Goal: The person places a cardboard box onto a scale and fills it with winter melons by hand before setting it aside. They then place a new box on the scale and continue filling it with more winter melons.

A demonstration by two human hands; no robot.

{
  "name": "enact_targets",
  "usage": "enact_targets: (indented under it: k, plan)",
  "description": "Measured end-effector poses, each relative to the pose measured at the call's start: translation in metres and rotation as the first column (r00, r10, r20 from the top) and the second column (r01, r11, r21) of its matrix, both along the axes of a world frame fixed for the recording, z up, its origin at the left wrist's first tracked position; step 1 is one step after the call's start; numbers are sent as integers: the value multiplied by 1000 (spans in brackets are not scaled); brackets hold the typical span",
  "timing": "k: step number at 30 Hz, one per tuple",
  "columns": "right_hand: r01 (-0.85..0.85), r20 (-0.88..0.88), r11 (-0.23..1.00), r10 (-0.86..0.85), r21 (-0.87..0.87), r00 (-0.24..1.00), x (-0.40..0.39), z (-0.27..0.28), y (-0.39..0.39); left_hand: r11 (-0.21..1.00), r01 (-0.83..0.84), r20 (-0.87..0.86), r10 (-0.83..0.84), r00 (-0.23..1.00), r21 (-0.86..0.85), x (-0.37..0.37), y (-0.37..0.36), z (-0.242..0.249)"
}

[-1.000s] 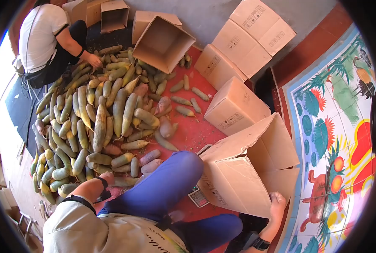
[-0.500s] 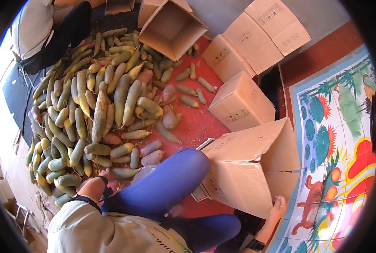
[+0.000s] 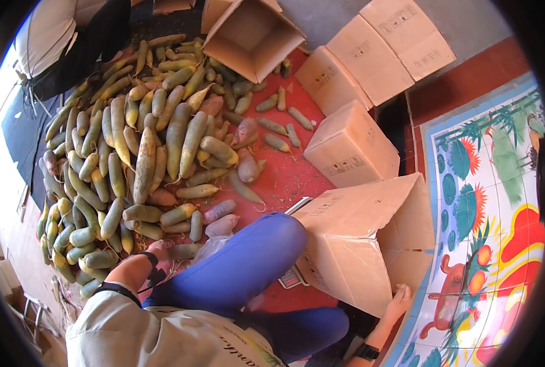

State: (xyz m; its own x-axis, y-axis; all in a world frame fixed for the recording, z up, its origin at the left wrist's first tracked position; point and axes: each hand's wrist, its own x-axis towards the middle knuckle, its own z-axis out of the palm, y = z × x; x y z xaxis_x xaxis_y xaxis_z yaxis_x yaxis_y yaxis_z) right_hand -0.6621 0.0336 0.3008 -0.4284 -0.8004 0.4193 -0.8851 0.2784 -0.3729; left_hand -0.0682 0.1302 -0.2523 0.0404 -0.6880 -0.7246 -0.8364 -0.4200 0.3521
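Note:
My left hand (image 3: 160, 249), with a black strap at the wrist, rests at the near edge of a big heap of long green and purplish vegetables (image 3: 162, 140). Its fingers touch the end of one green vegetable (image 3: 185, 251); whether they grip it is hidden. My right hand (image 3: 399, 298) reaches low on the right and holds the bottom corner of an open cardboard box (image 3: 358, 244) lying tilted on its side. My blue-trousered leg (image 3: 242, 269) lies between the two hands.
Another person in dark trousers and a white top (image 3: 58, 37) sits at the far side of the heap. Closed cartons (image 3: 350, 147) and an open carton (image 3: 251, 37) stand around the red floor (image 3: 284, 177). A painted tile floor (image 3: 486, 202) lies to the right.
The view has tipped down and left, so the other person has slid mostly out of frame. My left hand has crept slightly toward the heap. My right hand stays on the box's corner.

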Motion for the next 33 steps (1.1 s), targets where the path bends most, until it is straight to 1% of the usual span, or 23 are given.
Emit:
enact_targets:
  k: [1, 5, 7, 10, 11, 13, 14, 16, 17, 18, 19, 20, 22, 23, 25, 26, 27, 28, 29, 31, 32, 33]
  plan:
    - [-25, -41, 997, 22, -70, 999, -2, -1, 2, 999, -19, -46, 20, 999, 31, -1, -4, 10]
    - [0, -35, 996, -3, -89, 999, 23, 9, 1, 994, -5, -211, 27, 977, 107, -3, -32, 68]
    - [39, 64, 996, -34, -78, 997, 33, 14, 2, 991, 24, -275, 14, 961, 132, -3, -47, 90]
    - [44, 101, 994, -34, -101, 994, 34, 14, 4, 991, 47, -329, -3, 944, 124, -3, -69, 117]
    - [56, 108, 992, -44, -110, 993, 36, 15, 4, 995, 42, -333, -9, 943, 94, -3, -76, 124]
    - [-4, 73, 986, 16, -164, 997, 41, 16, 8, 999, 11, -322, -21, 947, -31, -1, -86, 136]
    - [7, 77, 985, 7, -173, 997, 43, 17, 10, 994, 22, -335, -57, 941, -107, 3, -94, 152]
    - [-112, -139, 959, 78, -260, 987, 48, 19, 16, 979, 28, -394, -107, 913, -202, 1, -109, 230]
    - [-103, -133, 959, 69, -265, 989, 52, 22, 20, 968, 29, -421, -135, 897, -248, 0, -117, 270]
    - [-134, -161, 949, 90, -285, 983, 59, 26, 23, 956, -199, -507, 63, 859, -218, -2, -121, 292]
    - [-167, -189, 938, 112, -303, 975, 65, 30, 27, 894, -416, -584, 251, 772, -167, -4, -125, 314]
    - [-163, -180, 937, 110, -310, 977, 72, 32, 30, 893, -414, -578, 247, 778, -175, -6, -132, 337]
    - [-187, -81, 919, 170, -347, 982, 86, 36, 36, 864, -417, -675, 131, 726, -281, -13, -143, 386]
    - [-192, -72, 916, 178, -353, 981, 95, 38, 38, 859, -422, -669, 134, 731, -289, -21, -144, 415]
    - [-268, -58, 907, 264, -326, 963, 116, 43, 42, 842, -476, -825, 66, 561, -256, -44, -139, 474]
    - [-282, -54, 900, 280, -332, 958, 124, 44, 43, 858, -469, -864, 61, 500, -211, -56, -133, 503]
    - [-344, -69, 894, 339, -286, 938, 130, 46, 45, 872, -460, -898, 57, 436, -167, -67, -128, 522]
    - [-405, -83, 882, 397, -239, 914, 137, 48, 46, 912, -374, -930, -20, 366, -166, -74, -129, 519]
    - [-421, -81, 874, 414, -243, 906, 148, 49, 46, 943, -285, -954, -90, 287, -175, -82, -129, 516]
    - [-520, 53, 786, 566, -334, 823, 172, 52, 47, 968, -218, -980, -84, 181, -123, -107, -118, 525]
    - [-512, 221, 787, 597, -344, 771, 178, 53, 50, 988, -103, -985, -102, 138, -116, -118, -115, 525]
    - [-522, 222, 780, 608, -345, 762, 177, 53, 53, 994, 15, -989, -114, 92, -113, -127, -112, 524]
